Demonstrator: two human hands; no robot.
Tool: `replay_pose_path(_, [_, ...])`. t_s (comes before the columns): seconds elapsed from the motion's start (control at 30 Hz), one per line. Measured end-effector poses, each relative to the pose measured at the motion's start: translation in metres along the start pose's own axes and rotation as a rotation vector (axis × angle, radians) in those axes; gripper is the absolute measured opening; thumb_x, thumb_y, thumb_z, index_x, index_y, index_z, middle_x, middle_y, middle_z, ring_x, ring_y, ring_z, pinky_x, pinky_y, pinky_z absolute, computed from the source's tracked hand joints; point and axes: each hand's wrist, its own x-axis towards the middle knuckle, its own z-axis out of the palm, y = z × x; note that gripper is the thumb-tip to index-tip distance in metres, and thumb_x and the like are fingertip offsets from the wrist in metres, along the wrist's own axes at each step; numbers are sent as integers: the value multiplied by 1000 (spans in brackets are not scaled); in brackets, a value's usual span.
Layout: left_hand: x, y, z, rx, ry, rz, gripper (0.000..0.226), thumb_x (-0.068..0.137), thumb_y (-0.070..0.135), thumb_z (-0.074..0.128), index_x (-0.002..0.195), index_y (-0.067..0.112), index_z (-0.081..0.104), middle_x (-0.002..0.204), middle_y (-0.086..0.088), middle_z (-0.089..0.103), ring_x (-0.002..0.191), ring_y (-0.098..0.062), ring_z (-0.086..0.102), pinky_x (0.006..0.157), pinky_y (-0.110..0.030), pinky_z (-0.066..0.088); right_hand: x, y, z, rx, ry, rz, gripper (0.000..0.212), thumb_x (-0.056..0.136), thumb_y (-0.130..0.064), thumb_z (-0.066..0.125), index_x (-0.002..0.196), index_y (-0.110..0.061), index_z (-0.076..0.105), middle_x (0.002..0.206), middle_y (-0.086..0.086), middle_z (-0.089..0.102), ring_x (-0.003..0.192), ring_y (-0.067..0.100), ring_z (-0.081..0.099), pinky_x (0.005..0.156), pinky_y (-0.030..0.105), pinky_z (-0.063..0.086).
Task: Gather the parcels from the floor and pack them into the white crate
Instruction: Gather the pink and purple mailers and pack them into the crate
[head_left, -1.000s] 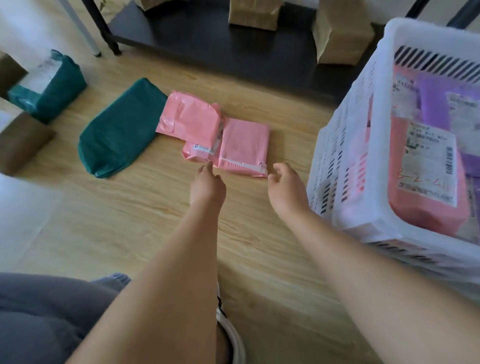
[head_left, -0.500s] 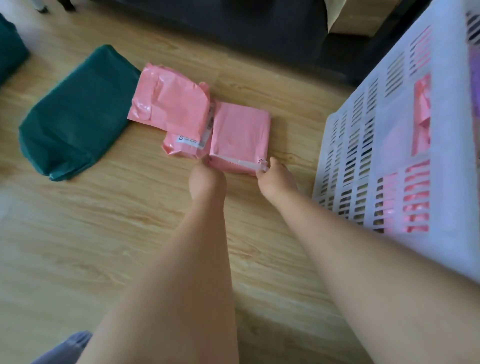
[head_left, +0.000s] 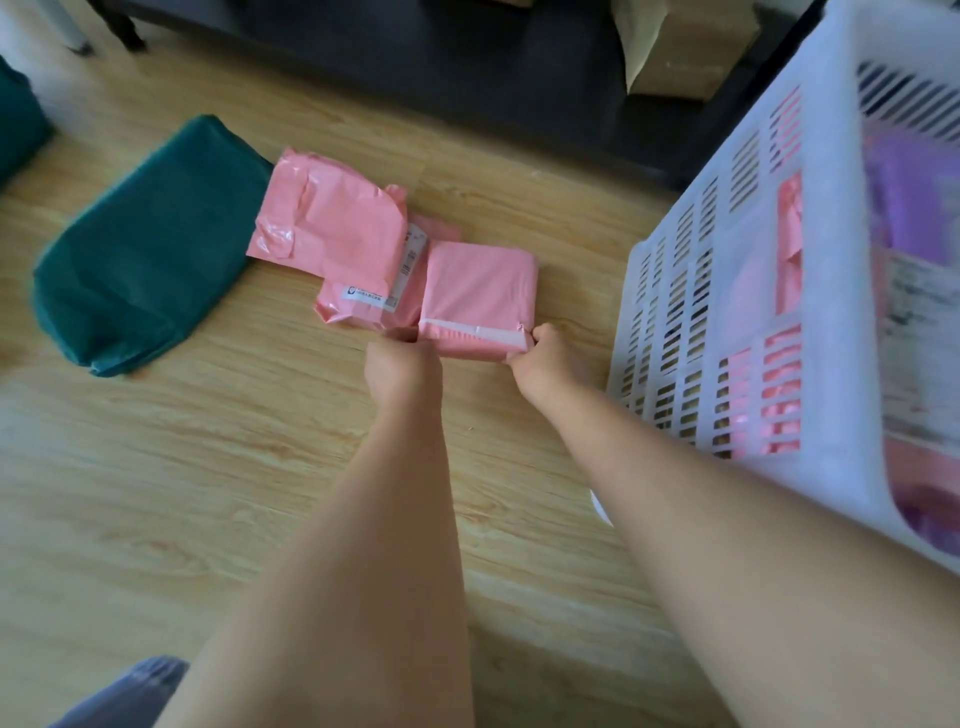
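The small pink parcel (head_left: 480, 291) lies flat on the wooden floor (head_left: 218, 467), just left of the white crate (head_left: 727, 312). The right hand (head_left: 545, 358) pinches its near right corner with curled fingers. The left hand (head_left: 402, 366) is curled at its near left corner and seems to grip it, though its fingertips are mostly hidden.

A labelled pink parcel (head_left: 363, 306) lies touching the small one on its left. A larger pink parcel (head_left: 332, 213) lies partly on top of the labelled one, farther off. Left of these lies a green parcel (head_left: 150, 244), touching the larger pink one.

Inside the crate, pink shows through the slots and a purple parcel (head_left: 909, 192) lies toward the far side. A brown box (head_left: 680, 47) sits on a dark platform (head_left: 467, 67) at the far side.
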Motion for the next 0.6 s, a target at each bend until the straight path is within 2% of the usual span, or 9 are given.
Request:
replay_pose_path(0.1, [-10,10,-9,-41,-5,10,17,91,17,58,102,18,71,96,-3,70,73,-16,59,66,-27,48,-10,-6,-12,5,46,-16,35,93,-19,55,128,-15,53,124,8,61,111,30,59,73,27,37])
replay_pose_path(0.23, [-33,35,-29,-25,2,92,22,88,23,61,103,15,74,96,-7,73,84,-26,66,67,-23,43,-36,-20,-36,31,122,-57,37,91,-13,56,128,-15,52,128,7,60,118,29,57,80,27,41])
replay_pose_path(0.3, [-48,53,-43,-68,26,121,23,88,23,61,105,14,74,97,-8,73,86,-25,66,69,-22,43,-52,-29,-53,97,163,-103,37,91,-13,56,129,-14,51,128,7,60,118,27,57,86,29,44])
replay_pose_path(0.37, [-65,73,-54,-150,38,120,26,90,25,60,112,15,71,100,-5,71,85,-21,62,71,-23,45,-70,-35,-73,159,212,-167,35,92,-17,56,127,-11,51,125,9,61,113,28,59,78,29,44])
replay_pose_path(0.47, [-95,103,-68,-277,14,127,31,93,31,59,120,18,67,92,2,66,82,-16,59,62,-23,44,-98,-42,-106,265,256,-256,33,93,-23,55,124,-13,50,121,6,61,103,26,61,65,25,38])
replay_pose_path(0.5, [-105,112,-72,-307,0,143,33,94,32,59,122,17,65,91,3,65,81,-14,59,64,-24,43,-108,-43,-118,282,266,-296,32,93,-26,56,121,-13,49,117,5,60,97,24,61,60,25,37])
replay_pose_path(0.6, [-139,142,-88,-354,-17,198,31,94,35,58,120,18,63,81,9,60,71,-6,54,63,-23,43,-137,-41,-159,250,303,-423,25,90,-30,62,106,-17,47,103,1,57,86,18,56,49,20,29])
